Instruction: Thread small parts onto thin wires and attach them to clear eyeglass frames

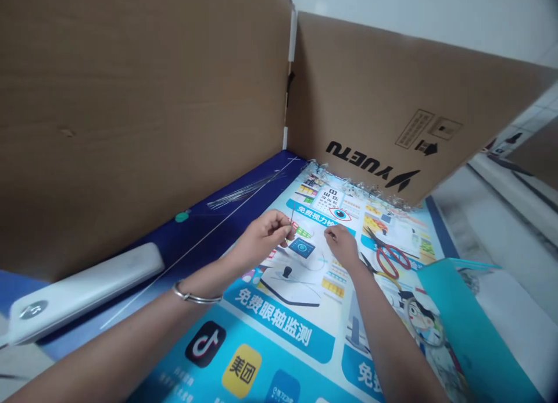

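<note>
left hand [265, 235] pinches a thin red wire [291, 218] upright at frame centre; right hand [342, 245] is curled nearby, its hold unclear, above a printed banner [279, 327], with a bundle of metal wires [244, 191] upper left.

Blue printed poster [279, 330], brown cardboard panel [131, 112].
Red-handled scissors [393, 259] on poster; teal folder [471, 333]; black YUETU lettering [366, 164] on cardboard.
</note>
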A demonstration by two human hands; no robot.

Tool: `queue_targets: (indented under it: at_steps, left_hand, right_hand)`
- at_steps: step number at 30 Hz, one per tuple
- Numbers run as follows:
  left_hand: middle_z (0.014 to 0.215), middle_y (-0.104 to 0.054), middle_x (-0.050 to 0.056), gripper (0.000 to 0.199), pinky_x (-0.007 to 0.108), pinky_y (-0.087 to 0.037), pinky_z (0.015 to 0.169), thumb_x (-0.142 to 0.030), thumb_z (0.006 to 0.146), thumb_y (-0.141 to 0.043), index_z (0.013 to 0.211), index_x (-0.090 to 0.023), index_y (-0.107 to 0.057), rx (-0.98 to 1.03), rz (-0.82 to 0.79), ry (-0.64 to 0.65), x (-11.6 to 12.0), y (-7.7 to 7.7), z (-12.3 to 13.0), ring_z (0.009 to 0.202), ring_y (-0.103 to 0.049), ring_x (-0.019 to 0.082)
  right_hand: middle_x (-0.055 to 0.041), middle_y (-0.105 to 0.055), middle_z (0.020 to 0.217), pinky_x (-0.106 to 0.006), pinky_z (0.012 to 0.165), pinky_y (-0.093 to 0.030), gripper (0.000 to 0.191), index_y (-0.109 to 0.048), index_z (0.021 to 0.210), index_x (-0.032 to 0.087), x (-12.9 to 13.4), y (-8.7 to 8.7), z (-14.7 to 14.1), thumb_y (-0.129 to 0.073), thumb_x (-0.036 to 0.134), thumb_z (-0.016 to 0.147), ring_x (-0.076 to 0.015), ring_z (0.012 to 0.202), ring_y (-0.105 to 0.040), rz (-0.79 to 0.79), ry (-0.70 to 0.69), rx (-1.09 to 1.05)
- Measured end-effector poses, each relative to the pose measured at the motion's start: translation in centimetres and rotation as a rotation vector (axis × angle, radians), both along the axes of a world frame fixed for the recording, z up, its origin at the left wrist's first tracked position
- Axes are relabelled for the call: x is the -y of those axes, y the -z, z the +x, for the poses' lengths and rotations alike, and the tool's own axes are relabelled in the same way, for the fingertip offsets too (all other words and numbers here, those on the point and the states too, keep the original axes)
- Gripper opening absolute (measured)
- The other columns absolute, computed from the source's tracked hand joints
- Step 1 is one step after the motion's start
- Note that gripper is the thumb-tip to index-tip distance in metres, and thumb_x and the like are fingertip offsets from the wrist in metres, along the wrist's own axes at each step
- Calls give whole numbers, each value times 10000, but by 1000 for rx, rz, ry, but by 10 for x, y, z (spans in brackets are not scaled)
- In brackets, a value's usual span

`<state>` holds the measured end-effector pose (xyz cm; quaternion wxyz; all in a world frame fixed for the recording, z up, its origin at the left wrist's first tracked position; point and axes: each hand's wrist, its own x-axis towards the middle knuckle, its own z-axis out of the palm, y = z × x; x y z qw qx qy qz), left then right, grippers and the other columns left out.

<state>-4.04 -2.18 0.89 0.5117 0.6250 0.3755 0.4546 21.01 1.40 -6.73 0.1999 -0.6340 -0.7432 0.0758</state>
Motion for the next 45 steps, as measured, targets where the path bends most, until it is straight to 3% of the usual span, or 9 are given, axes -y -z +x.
queue_targets:
  at_steps: [4, 7, 12, 15, 18, 23, 28, 38, 45]
  left_hand:
    - [777, -603, 14, 173, 242, -472, 609, -234, 804, -482, 949, -158, -535, 43, -63, 15, 1, 9, 13, 677, -553, 119]
    - [773, -606, 15, 143, 233, -462, 629, -248, 797, -491, 874, -156, -569, 61, -103, -43, 5, 19, 7, 696, -548, 122]
    - [753, -605, 4, 165, 205, -435, 591, -314, 811, -492, 851, -164, -551, 142, -172, -106, 4, 34, -5, 629, -530, 103]
    - [764, -608, 13, 189, 222, -445, 618, -334, 815, -476, 855, -164, -549, 131, -184, -82, -1, 44, -7, 670, -550, 122]
    - [738, -603, 7, 151, 221, -434, 616, -294, 808, -475, 825, -166, -554, 53, -139, -54, -5, 55, -7, 671, -545, 124]
    - [617, -535, -36, 89, 206, -391, 556, -239, 759, -507, 716, -172, -546, -98, -62, 7, -8, 66, -8, 583, -491, 107]
    - [621, -535, -34, 77, 212, -391, 571, -208, 753, -500, 693, -169, -527, -88, -46, -15, -9, 71, -11, 597, -487, 109]
    - [702, -589, -10, 88, 226, -417, 612, -229, 779, -461, 746, -175, -522, 9, -34, -91, -7, 66, -17, 660, -531, 124]
    - [691, -584, -23, 74, 223, -414, 615, -217, 780, -461, 738, -180, -511, 93, -37, -78, -5, 64, -16, 649, -527, 115]
  right_hand:
    - [-31, -556, 912, -239, 730, -352, 182, -598, 891, 186, 2, -4, -2, -425, 203, 834, -141, 830, -503, 1, -3, -6]
    - [-37, -566, 911, -248, 736, -361, 194, -601, 907, 178, 2, -13, -3, -421, 200, 839, -146, 841, -511, -10, -12, -9]
    - [-28, -591, 889, -252, 735, -374, 183, -612, 893, 186, 17, -57, -18, -437, 200, 839, -144, 821, -528, -42, -82, 3]
    - [-20, -604, 900, -244, 752, -367, 197, -623, 878, 202, 43, -87, -43, -428, 204, 854, -144, 870, -537, -142, -333, 91]
    - [-21, -610, 879, -248, 713, -371, 184, -624, 867, 204, 70, -102, -72, -442, 226, 854, -154, 843, -555, -246, -497, 277]
    - [-70, -602, 804, -267, 626, -376, 121, -599, 772, 152, 95, -89, -100, -484, 162, 805, -180, 731, -562, -309, -488, 589]
    - [-99, -591, 769, -283, 578, -380, 169, -571, 780, 130, 101, -69, -114, -445, 21, 751, -200, 691, -561, -270, -459, 731]
    - [-125, -645, 817, -285, 579, -386, 166, -602, 814, 122, 83, -61, -117, -502, 157, 687, -232, 719, -604, -368, -377, 647]
    - [-66, -654, 771, -236, 575, -366, 143, -591, 758, 154, 95, -69, -95, -514, 179, 641, -175, 685, -586, -376, -252, 517]
